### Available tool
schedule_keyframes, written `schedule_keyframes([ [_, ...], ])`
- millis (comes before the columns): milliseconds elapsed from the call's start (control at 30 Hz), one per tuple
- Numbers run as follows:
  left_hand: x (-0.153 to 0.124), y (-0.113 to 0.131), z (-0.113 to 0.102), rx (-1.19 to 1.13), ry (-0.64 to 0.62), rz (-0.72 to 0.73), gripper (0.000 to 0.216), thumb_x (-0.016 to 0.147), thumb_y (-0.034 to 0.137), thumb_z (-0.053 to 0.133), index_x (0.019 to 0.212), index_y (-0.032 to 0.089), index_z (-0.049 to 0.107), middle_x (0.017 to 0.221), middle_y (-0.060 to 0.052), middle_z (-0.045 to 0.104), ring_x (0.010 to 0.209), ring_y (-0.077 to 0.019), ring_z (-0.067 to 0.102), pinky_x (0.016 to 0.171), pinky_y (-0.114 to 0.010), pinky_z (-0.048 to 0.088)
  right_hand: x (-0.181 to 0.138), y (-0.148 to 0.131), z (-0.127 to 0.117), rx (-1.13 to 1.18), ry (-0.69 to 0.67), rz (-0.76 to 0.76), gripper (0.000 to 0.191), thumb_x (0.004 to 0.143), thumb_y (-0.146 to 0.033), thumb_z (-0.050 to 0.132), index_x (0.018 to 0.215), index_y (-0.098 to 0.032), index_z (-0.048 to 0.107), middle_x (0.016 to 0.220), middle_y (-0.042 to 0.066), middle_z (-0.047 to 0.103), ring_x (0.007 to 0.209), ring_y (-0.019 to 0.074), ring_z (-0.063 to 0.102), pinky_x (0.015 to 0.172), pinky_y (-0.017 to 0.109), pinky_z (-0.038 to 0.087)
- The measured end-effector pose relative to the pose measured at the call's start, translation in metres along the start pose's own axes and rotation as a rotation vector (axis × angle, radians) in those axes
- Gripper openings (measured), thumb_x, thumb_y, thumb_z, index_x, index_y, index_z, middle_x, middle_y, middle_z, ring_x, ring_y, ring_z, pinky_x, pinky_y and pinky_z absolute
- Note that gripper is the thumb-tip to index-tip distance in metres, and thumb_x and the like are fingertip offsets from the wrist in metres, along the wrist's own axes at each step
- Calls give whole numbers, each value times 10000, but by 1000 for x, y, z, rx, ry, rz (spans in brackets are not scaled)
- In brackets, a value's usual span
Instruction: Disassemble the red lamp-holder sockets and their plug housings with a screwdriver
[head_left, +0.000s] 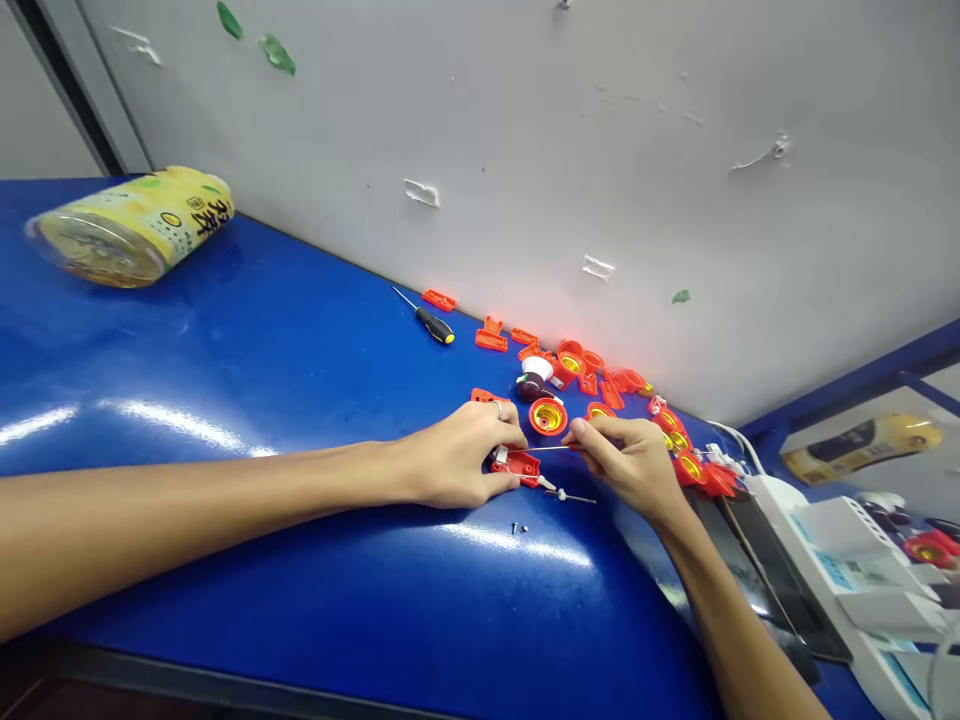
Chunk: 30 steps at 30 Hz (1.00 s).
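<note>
My left hand (476, 455) is closed on a red plastic housing (521, 467), pressing it to the blue table with thumb and fingers. A small white part and a white-tipped wire lie at the housing. My right hand (630, 460) grips a screwdriver whose thin metal shaft (551, 448) points left toward the housing; its handle is mostly hidden in my fingers, and its tip is hard to make out. A red lamp socket (547, 417) with a gold-coloured thread sits just behind, between my hands. In front lie a thin metal rod with a white piece (574, 497) and small screws (519, 528).
A black-and-yellow screwdriver (435, 325) lies near the wall. Red shells and sockets (570, 358) line the wall's foot, beside a dark-and-white bulb-like part (534, 380). A yellow-labelled bottle (139, 225) lies far left. White stepped racks (847, 580) stand at the right.
</note>
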<state>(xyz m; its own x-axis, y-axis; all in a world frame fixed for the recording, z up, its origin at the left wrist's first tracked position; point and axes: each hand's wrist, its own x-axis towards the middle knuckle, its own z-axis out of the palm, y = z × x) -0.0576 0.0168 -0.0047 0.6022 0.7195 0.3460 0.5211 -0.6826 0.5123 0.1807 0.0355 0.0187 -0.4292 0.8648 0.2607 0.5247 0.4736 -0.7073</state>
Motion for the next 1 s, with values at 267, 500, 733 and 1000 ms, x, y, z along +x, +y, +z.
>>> schedule_keyframes([
  [267,0,-1,1,-8,3,3,161,851,246,752,976,145,741,984,-73,662,894,-220,641,804,-314,472,-1,-4,-10,-64,-125,4,283,926,-436,643,771,-208,703,726,-13,668,644,131,559,594,261,413],
  [500,0,1,-1,0,-1,0,145,854,235,746,978,162,746,979,-56,657,873,-203,633,789,-297,460,-1,-5,-10,-100,-137,-3,297,965,-434,579,776,-211,628,729,-18,602,653,133,499,601,273,364],
  [733,1,2,-2,12,5,-13,149,876,274,736,971,159,748,970,-61,669,868,-210,634,784,-312,459,1,-11,-13,-171,-289,23,346,1019,-430,489,758,-212,557,721,-33,540,652,127,443,595,271,334],
  [1000,2,2,-3,3,7,-6,134,876,265,746,962,162,750,961,-55,679,857,-205,644,807,-321,452,0,-11,-18,-265,-394,87,370,1035,-473,436,772,-221,498,745,-31,531,648,127,453,590,271,357],
])
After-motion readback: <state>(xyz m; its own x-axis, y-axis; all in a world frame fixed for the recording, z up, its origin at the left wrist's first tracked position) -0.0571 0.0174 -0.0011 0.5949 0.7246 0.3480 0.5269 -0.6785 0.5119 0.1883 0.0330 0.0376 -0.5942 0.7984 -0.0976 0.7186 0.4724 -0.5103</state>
